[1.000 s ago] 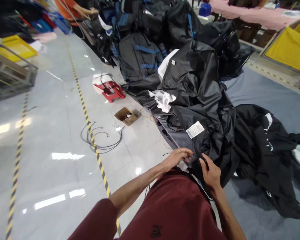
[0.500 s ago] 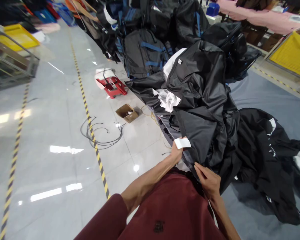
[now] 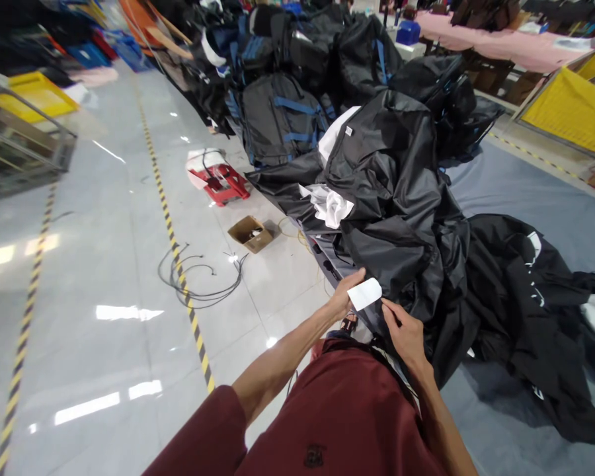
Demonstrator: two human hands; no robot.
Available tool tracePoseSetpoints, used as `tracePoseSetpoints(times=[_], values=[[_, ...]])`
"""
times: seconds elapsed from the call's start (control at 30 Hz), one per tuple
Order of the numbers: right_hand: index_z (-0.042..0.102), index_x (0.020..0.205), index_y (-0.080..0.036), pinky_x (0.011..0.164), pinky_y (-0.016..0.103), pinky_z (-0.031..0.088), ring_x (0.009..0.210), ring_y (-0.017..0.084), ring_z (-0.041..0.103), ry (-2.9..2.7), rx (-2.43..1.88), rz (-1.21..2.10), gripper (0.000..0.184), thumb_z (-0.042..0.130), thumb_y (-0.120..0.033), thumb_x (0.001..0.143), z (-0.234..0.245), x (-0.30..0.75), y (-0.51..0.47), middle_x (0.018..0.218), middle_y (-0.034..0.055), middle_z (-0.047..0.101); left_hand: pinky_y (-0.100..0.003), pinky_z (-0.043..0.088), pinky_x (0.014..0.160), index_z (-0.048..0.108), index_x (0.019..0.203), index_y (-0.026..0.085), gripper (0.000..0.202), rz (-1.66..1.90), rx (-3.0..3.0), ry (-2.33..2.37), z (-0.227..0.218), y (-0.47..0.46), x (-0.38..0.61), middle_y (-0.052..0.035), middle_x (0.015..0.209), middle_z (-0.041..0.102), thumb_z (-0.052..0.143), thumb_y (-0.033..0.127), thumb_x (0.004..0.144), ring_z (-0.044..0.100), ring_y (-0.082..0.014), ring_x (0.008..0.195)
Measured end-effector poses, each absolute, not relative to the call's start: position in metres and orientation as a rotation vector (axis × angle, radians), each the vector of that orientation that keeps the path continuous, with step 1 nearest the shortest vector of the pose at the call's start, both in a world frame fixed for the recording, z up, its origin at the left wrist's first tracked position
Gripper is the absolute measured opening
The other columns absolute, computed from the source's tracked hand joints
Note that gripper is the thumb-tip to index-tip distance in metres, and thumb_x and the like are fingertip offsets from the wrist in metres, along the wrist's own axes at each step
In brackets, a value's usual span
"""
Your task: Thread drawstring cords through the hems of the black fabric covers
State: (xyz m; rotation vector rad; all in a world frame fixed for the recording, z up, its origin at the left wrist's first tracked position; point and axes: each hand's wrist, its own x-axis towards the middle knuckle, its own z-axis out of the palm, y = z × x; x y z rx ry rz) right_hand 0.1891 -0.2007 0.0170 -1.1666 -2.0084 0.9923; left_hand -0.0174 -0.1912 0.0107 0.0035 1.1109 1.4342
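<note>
A: Floor [image 3: 104, 277], grey tile, glossy: largest open area, left of the garments, crossed by a yellow-black striped line [image 3: 171, 235] running near to far.

B: Items lying on it?

A: Loose black cables [image 3: 198, 277] across the line; a small cardboard box [image 3: 250, 233] and a red stool [image 3: 221, 182] near the pile's left edge. Grey mat [image 3: 525, 192] to the right, bare behind the pile.

B: Pile itself?

A: Black garment heap [image 3: 401, 198], spilling over the mat's near-left edge; backpacks [image 3: 277, 119] stacked behind it.

B: Hands?

A: Left hand [image 3: 344, 297], fingers pinched on a white label [image 3: 364, 293] at the near edge of the black fabric, just in front of the person's maroon shirt. Right hand [image 3: 401, 330], fingers curled, fingertips touching the label's right corner and the fabric beneath; whether it actually grips, I cannot tell.
</note>
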Motion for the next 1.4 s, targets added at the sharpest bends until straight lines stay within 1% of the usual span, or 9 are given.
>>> tracePoseSetpoints(times=[0.13,0.3,0.6,0.73,0.93,1.07,1.17,1.3,1.4], values=[[0.084,0.124,-0.028,0.102,0.034,0.063,0.112,0.024,0.08,-1.948,-1.148,1.116,0.037,0.061,-0.05,0.106,0.021,0.202,-0.199,0.123,0.0032,0.082,-0.027,0.054,0.063,0.07,0.085,0.017,0.036,1.554,0.022,1.213,0.014,-0.164,-0.043,-0.0073,0.081,0.075,0.087,0.049,0.088,0.066,-0.0149,0.064],[0.084,0.124,-0.029,0.102,0.035,0.063,0.113,0.025,0.08,-1.926,-1.197,1.125,0.036,0.062,-0.05,0.105,0.022,0.203,-0.198,0.123,0.003,0.083,-0.024,0.045,0.057,0.062,0.075,0.018,0.046,1.565,0.048,1.21,0.01,-0.163,-0.014,-0.0002,0.065,0.063,0.093,0.052,0.079,0.055,-0.0116,0.055],[0.066,0.148,-0.025,0.094,0.038,0.058,0.113,0.028,0.074,-2.231,-1.399,0.654,0.046,0.06,-0.038,0.104,0.013,0.174,-0.198,0.13,0.0086,0.078,-0.022,0.031,0.048,0.055,0.068,0.02,0.05,1.719,0.187,1.162,0.028,-0.152,-0.011,0.0063,0.056,0.044,0.095,0.049,0.075,0.04,-0.0084,0.049],[0.065,0.143,-0.021,0.088,0.041,0.056,0.114,0.032,0.066,-2.253,-1.609,0.467,0.049,0.057,-0.021,0.095,0.006,0.206,-0.207,0.125,0.013,0.075,-0.021,0.032,0.048,0.059,0.07,0.019,0.041,1.861,0.21,1.21,0.035,-0.128,-0.042,0.0068,0.055,0.046,0.092,0.042,0.08,0.04,-0.0083,0.048],[0.073,0.119,-0.026,0.083,0.036,0.054,0.109,0.028,0.067,-2.14,-1.735,0.552,0.029,0.057,-0.022,0.095,0.006,0.274,-0.231,0.115,0.0081,0.076,-0.023,0.041,0.055,0.063,0.078,0.017,0.026,1.989,0.139,1.306,0.052,-0.084,-0.103,0.0029,0.064,0.063,0.083,0.031,0.088,0.053,-0.0109,0.058],[0.064,0.143,-0.03,0.088,0.035,0.057,0.109,0.024,0.072,-2.148,-1.712,0.681,0.054,0.058,-0.018,0.09,0.013,0.299,-0.257,0.126,0.0033,0.076,-0.024,0.035,0.052,0.058,0.073,0.019,0.029,1.936,0.247,1.395,0.063,-0.075,-0.12,0.0053,0.058,0.054,0.078,0.026,0.093,0.045,-0.01,0.054],[0.062,0.148,-0.031,0.096,0.038,0.059,0.119,0.025,0.07,-2.225,-1.644,0.749,0.058,0.058,-0.018,0.092,0.022,0.295,-0.268,0.136,0.0037,0.074,-0.024,0.031,0.05,0.053,0.071,0.02,0.034,1.883,0.335,1.452,0.068,-0.084,-0.112,0.0071,0.054,0.046,0.07,0.024,0.1,0.037,-0.009,0.05],[0.045,0.166,-0.027,0.117,0.047,0.054,0.141,0.03,0.06,-2.248,-1.414,0.801,0.071,0.066,-0.037,0.1,0.032,0.262,-0.261,0.155,0.0108,0.062,-0.023,0.026,0.045,0.051,0.07,0.021,0.035,1.849,0.372,1.492,0.075,-0.1,-0.096,0.0077,0.052,0.043,0.069,0.026,0.098,0.036,-0.0085,0.045],[0.04,0.17,-0.025,0.116,0.045,0.057,0.142,0.029,0.062,-2.236,-1.229,0.775,0.072,0.063,-0.044,0.104,0.032,0.221,-0.249,0.157,0.0142,0.061,-0.021,0.025,0.042,0.054,0.07,0.02,0.033,1.79,0.371,1.503,0.081,-0.114,-0.086,0.0067,0.052,0.047,0.077,0.035,0.09,0.04,-0.0089,0.043]])
